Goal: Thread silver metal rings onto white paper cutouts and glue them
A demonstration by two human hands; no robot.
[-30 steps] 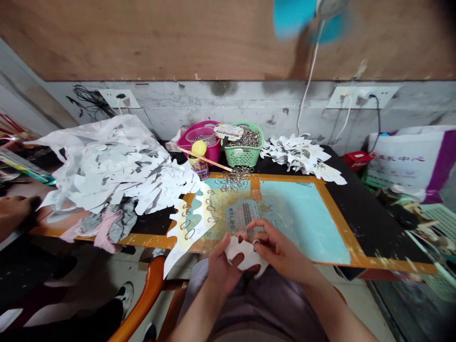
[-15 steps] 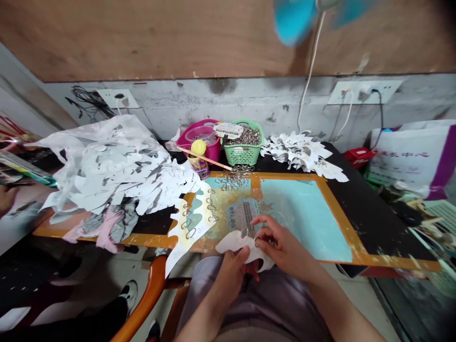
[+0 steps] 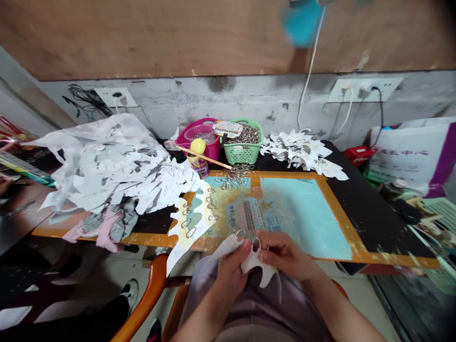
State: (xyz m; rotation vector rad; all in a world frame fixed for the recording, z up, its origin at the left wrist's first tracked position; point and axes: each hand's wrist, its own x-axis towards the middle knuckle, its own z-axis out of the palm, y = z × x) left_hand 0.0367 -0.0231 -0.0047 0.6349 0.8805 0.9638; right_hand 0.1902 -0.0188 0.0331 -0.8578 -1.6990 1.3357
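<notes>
My left hand (image 3: 230, 273) and my right hand (image 3: 285, 254) are held low over my lap, at the near edge of the table. Between them is a white paper cutout (image 3: 258, 263) with scalloped edges, gripped by my left hand. A small metal ring (image 3: 256, 244) stands in the cutout, pinched by my right fingertips, and a second ring (image 3: 241, 233) shows above my left hand. A chain of white cutouts joined by metal rings (image 3: 188, 223) lies on the table just left of my hands.
Ahead, the blue-and-orange painted board (image 3: 302, 213) carries a heap of loose rings (image 3: 237, 176). Behind it stand a green basket of rings (image 3: 243, 148) and a pink tub (image 3: 197, 145). Large piles of white cutouts (image 3: 117, 166) fill the left. A co-worker's leg and sneaker (image 3: 130, 294) show lower left.
The cutout has turned and shifted left between my hands, and a ring now stands in it. The other person's hand at the left edge has drawn out of view.
</notes>
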